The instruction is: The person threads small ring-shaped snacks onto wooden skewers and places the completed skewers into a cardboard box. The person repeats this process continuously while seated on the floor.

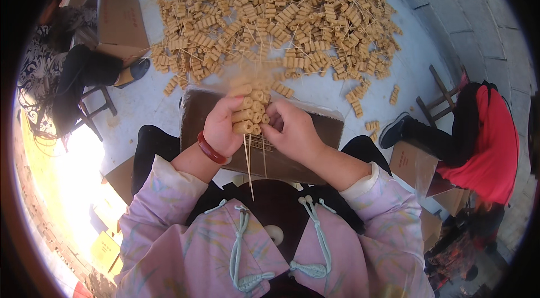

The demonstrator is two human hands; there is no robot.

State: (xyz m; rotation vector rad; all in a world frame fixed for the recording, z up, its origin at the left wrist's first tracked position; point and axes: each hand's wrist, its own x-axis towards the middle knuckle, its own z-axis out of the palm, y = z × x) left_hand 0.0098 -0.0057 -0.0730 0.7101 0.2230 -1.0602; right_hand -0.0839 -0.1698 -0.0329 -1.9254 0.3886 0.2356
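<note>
Tan skewered rolls point(244, 115) fill the cupped left hand point(220, 127), I see, while the right hand point(293, 130) pinches their side above an open cardboard box point(192, 118)

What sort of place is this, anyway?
Possibly an informal manual workspace: there's a large heap of tan ridged pieces, an open cardboard box, and another person in red nearby.

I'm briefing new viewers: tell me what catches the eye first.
The big heap of tan ridged pieces sprawls across the top. Below, at centre, the left hand grips a bundle of similar pieces, the right hand touching it, above an open cardboard box. At right, another person's vivid red garment stands out.
</note>
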